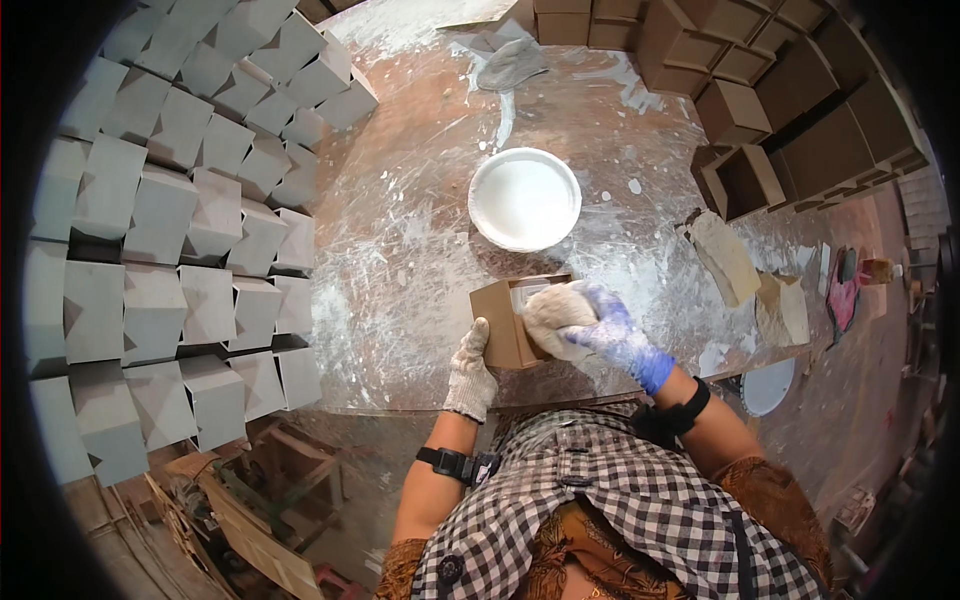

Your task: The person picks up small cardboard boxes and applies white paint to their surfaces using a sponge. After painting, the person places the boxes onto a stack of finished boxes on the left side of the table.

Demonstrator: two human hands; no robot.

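Observation:
A small brown open box (492, 318) stands tilted near the table's front edge, its inside partly white. My left hand (471, 372), in a whitish knit glove, grips its left side. In a purple-and-white stained glove, my right hand (606, 325) is closed around a bunched, whitish sponge or cloth pad (556, 318). That pad is held against the box's right side and opening, so part of the box is hidden. Just beyond the box sits a round white tub (524, 198) of white liquid, with no hand on it.
White-coated boxes (160, 215) are stacked high along the left. Brown open boxes (742, 180) pile up at the back right. On the white-smeared table (400, 210) lie a grey rag (512, 65) and cream-coloured pieces (725, 258). Below the right edge a white round lid or bucket (768, 387) shows.

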